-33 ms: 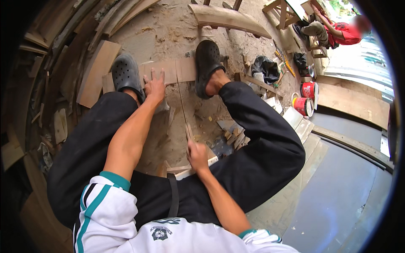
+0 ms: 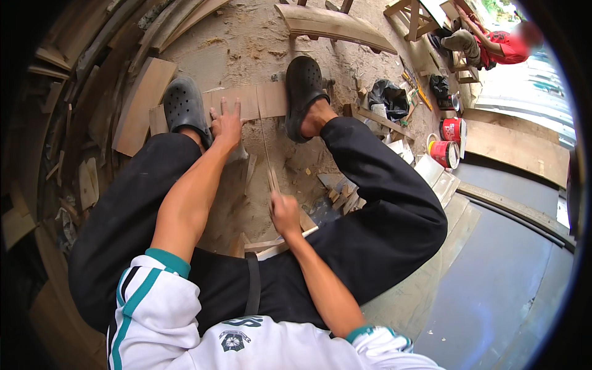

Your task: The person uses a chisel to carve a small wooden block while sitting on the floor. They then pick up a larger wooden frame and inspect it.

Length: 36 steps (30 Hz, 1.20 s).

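A flat wooden board (image 2: 272, 102) lies crosswise between my two dark clogs, the left clog (image 2: 184, 109) at one end and the right clog (image 2: 304, 92) at the other. My left hand (image 2: 227, 126) rests on the board near the left clog, fingers spread over its surface. In my right hand (image 2: 286, 214) is the wooden handle (image 2: 274, 181) of a handsaw, fingers wrapped round it. The thin saw blade (image 2: 266, 147) runs away from me to the board, where it meets a line across the wood. Its far end is hard to make out.
Planks (image 2: 145, 105) are stacked along the left. Wood scraps (image 2: 345, 196) lie by my right leg. To the right stand red cans (image 2: 444, 153), a black plastic bag (image 2: 390, 98) and grey sheets (image 2: 493, 277). A curved wooden piece (image 2: 336, 28) lies ahead; a person in red (image 2: 509, 49) sits far right.
My right hand and the saw have moved a little forward, toward the board. The left hand stays on the board.
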Available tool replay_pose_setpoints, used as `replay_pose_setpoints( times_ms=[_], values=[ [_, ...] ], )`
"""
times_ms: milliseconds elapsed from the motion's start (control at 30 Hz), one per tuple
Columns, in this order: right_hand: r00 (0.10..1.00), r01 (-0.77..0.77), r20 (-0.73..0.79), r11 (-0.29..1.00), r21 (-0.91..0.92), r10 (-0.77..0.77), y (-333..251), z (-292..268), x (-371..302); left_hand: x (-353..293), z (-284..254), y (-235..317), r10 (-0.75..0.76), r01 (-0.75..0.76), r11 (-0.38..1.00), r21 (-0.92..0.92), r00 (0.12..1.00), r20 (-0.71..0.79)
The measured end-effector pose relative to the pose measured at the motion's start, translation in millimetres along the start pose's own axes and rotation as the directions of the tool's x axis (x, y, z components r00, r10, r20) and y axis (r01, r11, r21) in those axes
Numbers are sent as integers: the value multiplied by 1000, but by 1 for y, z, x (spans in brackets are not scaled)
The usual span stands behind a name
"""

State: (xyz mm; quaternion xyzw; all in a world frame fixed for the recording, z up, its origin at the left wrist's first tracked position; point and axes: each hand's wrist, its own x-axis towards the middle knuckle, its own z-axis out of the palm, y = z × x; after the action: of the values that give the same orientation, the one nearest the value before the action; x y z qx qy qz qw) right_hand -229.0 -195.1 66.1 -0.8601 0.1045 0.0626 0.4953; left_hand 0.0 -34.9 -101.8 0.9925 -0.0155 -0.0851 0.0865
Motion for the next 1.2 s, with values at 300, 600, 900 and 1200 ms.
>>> replay_pose_setpoints(
  times_ms=[300,600,900,1200],
  values=[
    [883,-465,252,809,361,395,-27,-34,-20,4,-8,-20,-19,20,999,49,1000,-13],
    [974,226,-9,968,-107,-228,8,-2,15,1,-21,-5,2,-1,1000,-16,999,46],
    [990,139,-13,989,46,-138,26,20,68,5,-12,1,2,-1,1000,-26,999,38],
    [980,195,-24,980,-48,-196,47,21,62,2,-32,14,-17,16,1000,15,996,85]
  ],
)
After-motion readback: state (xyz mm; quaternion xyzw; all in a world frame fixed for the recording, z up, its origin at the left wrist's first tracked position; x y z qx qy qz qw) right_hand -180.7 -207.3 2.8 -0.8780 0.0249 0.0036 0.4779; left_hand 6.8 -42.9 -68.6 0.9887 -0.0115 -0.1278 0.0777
